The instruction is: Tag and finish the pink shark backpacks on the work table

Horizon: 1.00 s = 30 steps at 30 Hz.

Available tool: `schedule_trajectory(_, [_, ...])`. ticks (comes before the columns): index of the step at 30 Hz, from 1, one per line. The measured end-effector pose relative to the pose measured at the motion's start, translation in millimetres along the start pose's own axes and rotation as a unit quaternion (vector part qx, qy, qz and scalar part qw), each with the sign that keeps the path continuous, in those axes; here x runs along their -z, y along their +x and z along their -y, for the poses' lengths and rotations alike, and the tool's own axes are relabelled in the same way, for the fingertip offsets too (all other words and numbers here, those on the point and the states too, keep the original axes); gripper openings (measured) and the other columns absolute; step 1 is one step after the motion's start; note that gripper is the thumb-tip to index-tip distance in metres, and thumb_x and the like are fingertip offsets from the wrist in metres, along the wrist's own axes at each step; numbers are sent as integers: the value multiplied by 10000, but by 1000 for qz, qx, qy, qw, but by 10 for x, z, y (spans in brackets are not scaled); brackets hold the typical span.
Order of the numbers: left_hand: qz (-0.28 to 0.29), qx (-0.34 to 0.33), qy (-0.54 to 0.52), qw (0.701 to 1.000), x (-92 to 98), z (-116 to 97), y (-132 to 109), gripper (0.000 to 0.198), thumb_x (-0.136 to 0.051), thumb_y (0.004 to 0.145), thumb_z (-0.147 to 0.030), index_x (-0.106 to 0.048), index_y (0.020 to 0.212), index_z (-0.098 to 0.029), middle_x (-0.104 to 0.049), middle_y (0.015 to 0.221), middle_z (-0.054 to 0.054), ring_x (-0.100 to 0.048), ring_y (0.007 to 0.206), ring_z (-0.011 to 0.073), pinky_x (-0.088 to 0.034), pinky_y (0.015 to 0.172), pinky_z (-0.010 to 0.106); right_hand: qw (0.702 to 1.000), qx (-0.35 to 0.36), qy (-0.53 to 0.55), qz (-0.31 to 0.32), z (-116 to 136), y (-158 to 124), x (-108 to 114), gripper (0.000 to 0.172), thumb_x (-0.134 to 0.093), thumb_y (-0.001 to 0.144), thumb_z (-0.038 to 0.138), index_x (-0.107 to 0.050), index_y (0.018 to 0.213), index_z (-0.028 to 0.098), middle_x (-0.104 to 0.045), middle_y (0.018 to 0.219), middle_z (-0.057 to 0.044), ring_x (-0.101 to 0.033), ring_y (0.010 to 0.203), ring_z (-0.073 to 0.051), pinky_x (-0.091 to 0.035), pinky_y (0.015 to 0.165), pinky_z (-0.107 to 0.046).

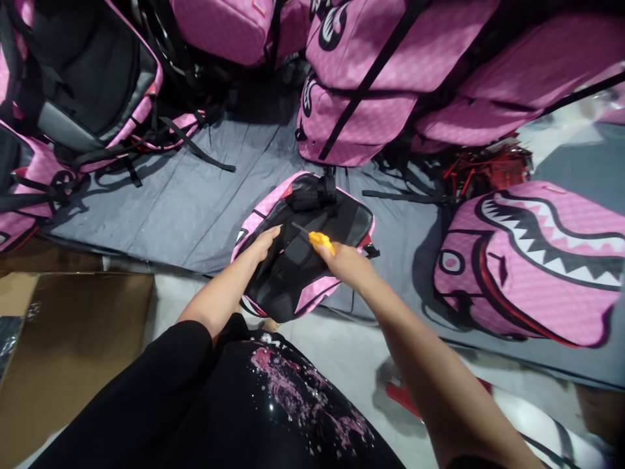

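A pink backpack (312,293) lies back-side up on the grey sheet in front of me, its black padded back panel and straps facing me. My left hand (263,242) rests on the panel's left edge with fingers closed over it. My right hand (342,257) grips a small yellow-handled tool (321,241) whose thin dark blade points left onto the black panel.
Many pink shark-face backpacks are piled at the back (371,85) and right (532,260); an open one lies at far left (92,78). A grey sheet (185,202) covers the floor. Brown cardboard (73,345) sits at lower left. Red scraps (488,166) lie behind.
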State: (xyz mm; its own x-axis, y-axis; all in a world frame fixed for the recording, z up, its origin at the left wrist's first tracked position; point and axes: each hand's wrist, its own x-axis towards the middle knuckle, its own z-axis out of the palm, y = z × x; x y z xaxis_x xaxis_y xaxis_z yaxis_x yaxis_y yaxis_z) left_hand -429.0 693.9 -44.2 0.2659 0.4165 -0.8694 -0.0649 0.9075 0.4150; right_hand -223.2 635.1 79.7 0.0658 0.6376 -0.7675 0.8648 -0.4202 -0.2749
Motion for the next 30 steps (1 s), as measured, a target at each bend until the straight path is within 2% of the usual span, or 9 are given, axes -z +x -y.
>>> schedule_trajectory(6, [41, 41, 5, 998, 2, 3, -88, 432, -430, 964, -513, -580, 1320, -318, -733, 1087, 56, -707, 787, 181, -544, 605, 268, 1000, -28, 4, -14, -150, -74, 91, 609, -294, 961, 634, -642, 1107, 156, -696, 1081, -183, -650, 1027, -321, -456, 770, -355])
schedule_trajectory(9, [91, 98, 25, 991, 26, -53, -167, 435, -465, 947, -510, -665, 1178, -200, -734, 1058, 124, -710, 778, 207, -522, 530, 248, 997, -51, 56, -23, -383, -134, 249, 602, -279, 966, 625, -639, 1064, 153, -714, 868, -144, -686, 811, -268, -452, 690, -326])
schedule_trajectory(13, [109, 121, 49, 986, -5, -88, -206, 301, -545, 936, -387, -694, 1014, -138, -741, 1017, 135, -630, 606, 113, -446, 448, 178, 990, -68, 109, -51, -625, -210, 387, 578, -306, 955, 630, -635, 1007, 156, -646, 606, -65, -641, 599, -213, -415, 593, -291])
schedule_trajectory(15, [104, 126, 59, 985, -34, -85, -205, 366, -495, 958, -428, -696, 962, -123, -746, 965, 134, -576, 537, 95, -413, 411, 176, 990, -68, 111, -46, -628, -249, 375, 548, -329, 952, 615, -628, 988, 158, -632, 585, -55, -626, 566, -202, -400, 573, -287])
schedule_trajectory(17, [97, 136, 68, 984, -45, -76, -206, 528, -407, 965, -547, -695, 921, -106, -742, 891, 150, -533, 489, 97, -376, 374, 186, 993, -47, 110, -1, -558, -293, 310, 523, -342, 951, 605, -625, 948, 166, -634, 596, -51, -614, 550, -191, -391, 564, -286])
schedule_trajectory(20, [92, 124, 76, 985, -24, -70, -207, 680, -347, 901, -720, -688, 928, -132, -740, 893, 154, -516, 480, 100, -353, 366, 191, 994, -22, 97, 39, -426, -342, 179, 499, -329, 966, 577, -623, 917, 177, -630, 600, -48, -615, 584, -193, -387, 581, -286])
schedule_trajectory(25, [28, 59, 197, 978, -11, -108, -110, 556, -445, 905, -634, -700, 867, -141, -738, 884, 153, -641, 655, 183, -465, 505, 248, 991, -2, 124, 52, -433, -274, 15, 520, -290, 970, 595, -615, 985, 189, -642, 644, -47, -621, 628, -204, -393, 607, -288])
schedule_trajectory(28, [-55, -12, 241, 969, -66, -161, 12, 329, -549, 904, -450, -692, 817, -167, -725, 815, 79, -657, 775, 201, -507, 677, 285, 995, -19, 99, 4, -500, -167, -101, 562, -275, 959, 627, -612, 1034, 184, -682, 778, -88, -649, 775, -243, -400, 642, -299])
schedule_trajectory(30, [-105, -72, 274, 953, -126, -205, 106, 168, -613, 863, -306, -678, 765, -185, -689, 752, 21, -629, 803, 175, -479, 753, 262, 994, -9, 106, 13, -505, -116, -193, 587, -267, 952, 647, -614, 1042, 182, -699, 876, -111, -654, 843, -256, -409, 657, -302])
